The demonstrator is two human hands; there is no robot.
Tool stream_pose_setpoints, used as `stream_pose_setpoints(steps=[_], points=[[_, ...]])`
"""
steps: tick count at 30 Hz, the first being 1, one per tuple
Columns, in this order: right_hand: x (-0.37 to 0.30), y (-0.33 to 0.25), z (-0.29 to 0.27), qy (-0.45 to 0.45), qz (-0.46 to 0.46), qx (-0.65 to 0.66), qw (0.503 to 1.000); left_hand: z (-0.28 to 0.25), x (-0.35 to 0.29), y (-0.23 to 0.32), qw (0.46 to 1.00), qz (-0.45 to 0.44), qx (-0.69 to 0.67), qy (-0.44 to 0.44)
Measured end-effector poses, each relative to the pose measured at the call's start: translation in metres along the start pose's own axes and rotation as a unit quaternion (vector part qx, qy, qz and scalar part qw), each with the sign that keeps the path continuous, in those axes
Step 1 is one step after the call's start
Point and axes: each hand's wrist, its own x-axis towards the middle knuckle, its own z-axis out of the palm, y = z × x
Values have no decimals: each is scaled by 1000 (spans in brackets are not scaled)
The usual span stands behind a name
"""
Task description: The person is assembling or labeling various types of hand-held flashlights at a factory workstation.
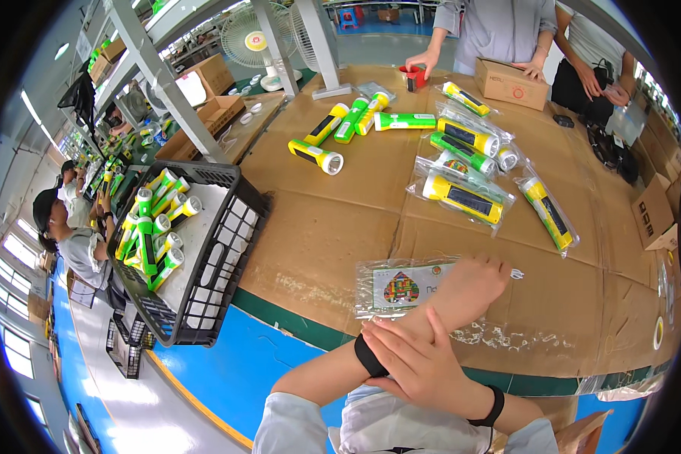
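Note:
My left hand (473,286) is over the cardboard-covered table, its fingers curled down and closed; whatever may be inside them is hidden. A small white piece (517,274) shows just past its knuckles. Across my left wrist, beside its black wristband (370,356), lies my right hand (424,367), fingers stretched out and thumb apart. Under and left of my left hand is a clear plastic bag with a printed card (401,287). Farther off lie bagged flashlights, among them a yellow one (463,198) and another yellow one (548,214).
A black crate (223,265) of green and yellow flashlights stands at the table's left edge. Loose flashlights (315,157) lie toward the far side. Across the table, a person's hand (425,62) touches a red object (412,78), near a cardboard box (511,85). Another person stands far right.

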Motion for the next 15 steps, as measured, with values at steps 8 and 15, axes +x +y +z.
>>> stream_pose_setpoints(steps=[8, 15], points=[[-8, -7, -22, -30, 12, 94, 995, 2, -14, 8, 997, 13, -75, 18], [-85, 43, -139, 487, 42, -109, 865, -172, -96, 17, 868, -127, -83, 472]])
